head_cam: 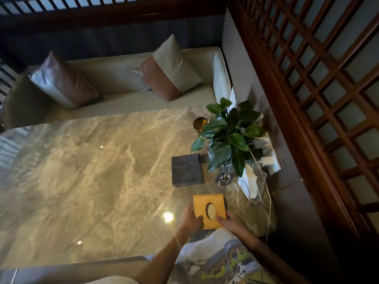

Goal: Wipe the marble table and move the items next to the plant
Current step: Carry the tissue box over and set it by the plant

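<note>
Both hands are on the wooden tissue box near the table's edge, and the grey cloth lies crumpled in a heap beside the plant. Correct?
Not quite. In the head view the grey cloth lies neatly folded flat beside the plant, not crumpled. Both the left hand and right hand do hold the wooden tissue box.

Glossy veined marble table (92, 181) mirrors lamps. At its three o'clock edge: matt wooden tissue box (209, 210), soft grey cloth (186, 170), waxy-leaved plant (229, 136), clear plastic stand (252, 185).
</note>
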